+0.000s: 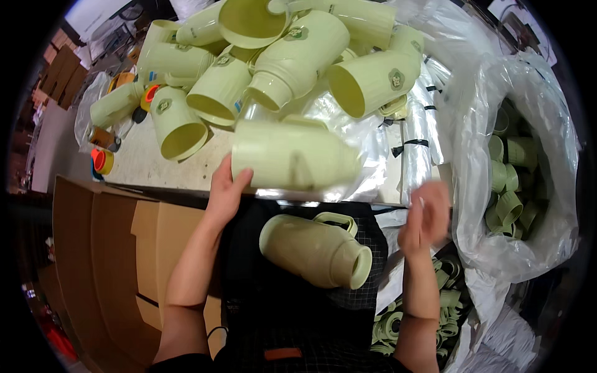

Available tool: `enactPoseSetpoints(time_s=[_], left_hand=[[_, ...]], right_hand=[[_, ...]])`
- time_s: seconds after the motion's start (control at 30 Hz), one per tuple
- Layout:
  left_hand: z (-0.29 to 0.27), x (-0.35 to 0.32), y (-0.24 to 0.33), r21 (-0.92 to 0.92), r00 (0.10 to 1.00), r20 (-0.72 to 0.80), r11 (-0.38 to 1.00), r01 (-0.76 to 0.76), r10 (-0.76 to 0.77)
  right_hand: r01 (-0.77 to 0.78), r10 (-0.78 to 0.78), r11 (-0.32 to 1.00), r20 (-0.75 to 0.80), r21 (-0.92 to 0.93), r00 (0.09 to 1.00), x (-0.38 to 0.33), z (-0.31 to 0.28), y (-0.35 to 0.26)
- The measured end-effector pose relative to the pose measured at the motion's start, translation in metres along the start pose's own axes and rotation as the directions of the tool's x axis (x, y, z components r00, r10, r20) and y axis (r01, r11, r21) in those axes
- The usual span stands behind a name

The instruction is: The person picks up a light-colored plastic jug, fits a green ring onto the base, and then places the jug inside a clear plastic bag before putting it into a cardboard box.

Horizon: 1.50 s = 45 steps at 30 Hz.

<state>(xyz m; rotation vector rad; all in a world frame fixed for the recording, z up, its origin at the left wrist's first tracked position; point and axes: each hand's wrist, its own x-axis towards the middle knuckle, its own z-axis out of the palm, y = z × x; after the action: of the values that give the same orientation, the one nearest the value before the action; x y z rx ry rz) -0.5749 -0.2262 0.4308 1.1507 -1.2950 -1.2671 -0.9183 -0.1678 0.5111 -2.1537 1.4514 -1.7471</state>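
Pale green jug shell (295, 155), lying sideways and slightly blurred, held just above the near edge of a light worktable (137, 161). The person's left hand (225, 189) grips its left end, thumb on the near side and fingers mostly hidden behind. The right hand (426, 214), blurred, is raised in front of the table's near right edge, apart from the shell, its fingers partly curled; I cannot tell whether it holds anything. Below the table's near edge, a second green jug (311, 253) with a handle rests on the person's lap. On the table's far part is a heap of similar shells (224, 87); on its right part, silvery bundles (415, 158) with black ties. Left of and below the table stands an open cardboard box (112, 248). Right of the table, a clear plastic bag (472, 186) holds green pieces (510, 208).
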Motion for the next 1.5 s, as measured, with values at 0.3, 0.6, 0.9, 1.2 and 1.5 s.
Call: enactPoseSetpoints(time_s=[0.3, 0.6, 0.9, 1.2, 1.5], left_hand=[[-0.014, -0.012, 0.005, 0.007, 0.974, 0.195, 0.993, 0.117, -0.116], [-0.021, -0.028, -0.024, -0.137, 0.995, 0.012, 0.985, 0.104, -0.104], [-0.017, -0.034, -0.033, -0.339, 0.985, -0.095, 0.935, 0.107, -0.147], [0.022, -0.028, 0.066, -0.572, 0.981, -0.190, 0.807, -0.148, 0.045], [0.182, 0.123, 0.101, -0.069, 0.898, -0.048, 0.896, -0.440, 0.437]], right_hand=[[0.162, 0.041, 0.925, 0.512, -0.345, 0.858, 0.027, 0.119, 0.117], [0.153, 0.005, 0.929, 0.424, -0.336, 0.906, -0.011, 0.076, 0.138], [0.021, 0.111, 0.949, 0.395, -0.315, 0.912, -0.032, 0.045, 0.106], [-0.498, 0.305, 0.866, 0.736, 0.051, 0.605, -0.070, -0.011, -0.047], [-0.503, 0.454, 0.846, 0.734, -0.177, 0.505, -0.119, -0.044, -0.116]])
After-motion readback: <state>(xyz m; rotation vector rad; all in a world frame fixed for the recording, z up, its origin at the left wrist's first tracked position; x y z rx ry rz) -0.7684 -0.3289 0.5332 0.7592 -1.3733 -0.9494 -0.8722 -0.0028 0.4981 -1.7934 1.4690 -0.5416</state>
